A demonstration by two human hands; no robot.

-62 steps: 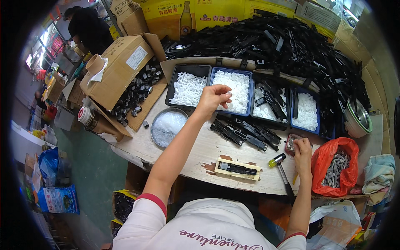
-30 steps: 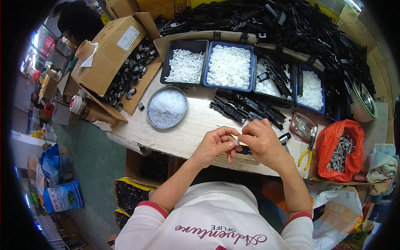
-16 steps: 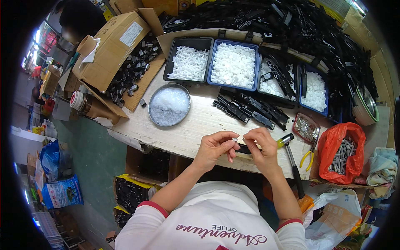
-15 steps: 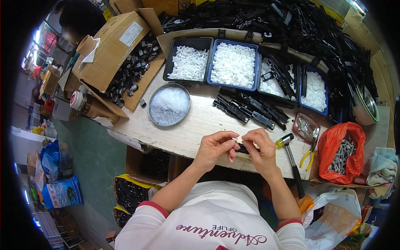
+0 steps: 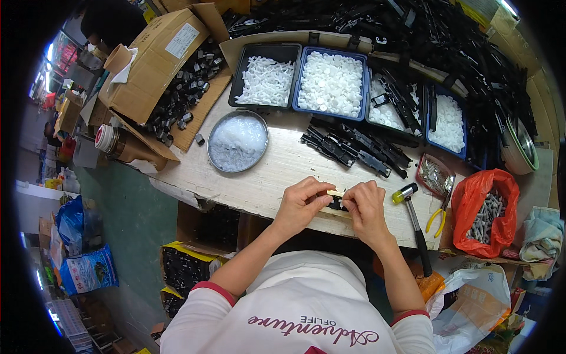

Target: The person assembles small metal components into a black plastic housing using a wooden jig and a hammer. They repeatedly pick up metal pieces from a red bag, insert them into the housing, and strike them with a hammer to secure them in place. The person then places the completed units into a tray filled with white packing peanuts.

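Both hands have come together over the work since half a second ago, when the left fingertips held up a small white piece; more of the cream-coloured block shows between them now. Left hand (image 5: 299, 205): thumb and forefinger pinch the upper rail of the cream block (image 5: 335, 193), which lies near the front edge of the table (image 5: 283, 147). Right hand (image 5: 367, 211): fingers curled and drawn together against the narrow black mechanism (image 5: 337, 204) seated in the block; whether they grip anything is hidden. A tiny pale spot shows between the hands, too small to identify.

Pale and scuffed, the table also carries a hammer (image 5: 414, 218) with a yellow-and-black head, steel shaft and dark grip, just right of the right hand. Beyond it are yellow-handled pliers (image 5: 435, 224), a red-edged dish (image 5: 418, 175) of slim metal bits, and a crinkled red plastic bag (image 5: 464, 203) of grey, rod-like pieces. Behind the hands, angular black mechanisms (image 5: 345, 150) lie in a loose cluster. To their left sits a round metal tin (image 5: 210, 154) of glossy, translucent whitish material. Farther back, a black tray (image 5: 259, 107) holds white plastic pegs; the blue tray (image 5: 330, 114) beside it, round white caps.
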